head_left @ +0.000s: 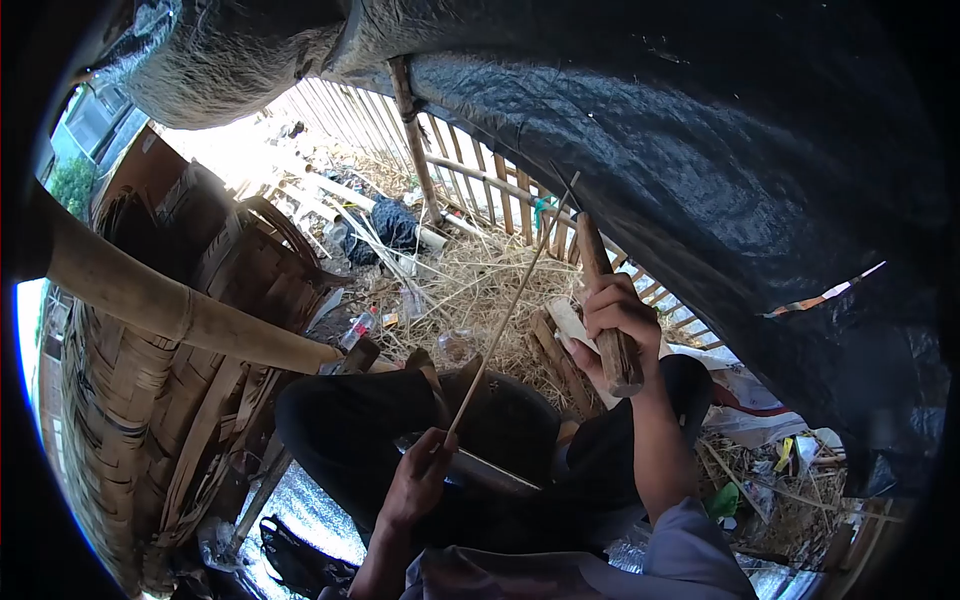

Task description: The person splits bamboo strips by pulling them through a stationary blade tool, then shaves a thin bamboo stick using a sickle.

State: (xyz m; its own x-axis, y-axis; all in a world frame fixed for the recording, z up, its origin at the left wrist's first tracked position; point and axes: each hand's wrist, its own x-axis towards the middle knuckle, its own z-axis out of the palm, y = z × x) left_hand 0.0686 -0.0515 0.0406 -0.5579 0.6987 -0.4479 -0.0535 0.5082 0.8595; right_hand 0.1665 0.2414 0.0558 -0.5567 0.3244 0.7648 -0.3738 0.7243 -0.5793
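My left hand point(415, 480) is low in the middle, its fingers closed on the lower end of a thin bamboo strip point(505, 320). The strip slants up and to the right, away from me. On the right, my right hand point(622, 325) wraps round the thick wooden handle of a knife point(592, 250). A narrow dark piece, which looks like its blade, shows at the handle's far end, close to the strip's upper tip; I cannot tell whether they touch. Between my bent legs lies a dark object point(510, 420) with a shiny straight edge.
A thick bamboo pole point(190, 315) and woven bamboo baskets point(130, 400) stand on the left. Straw and shavings point(500, 280) cover the ground ahead, with wood pieces point(565, 365) near my right hand. A slatted bamboo fence point(490, 180) runs behind. Black plastic sheeting point(700, 180) hangs on the right.
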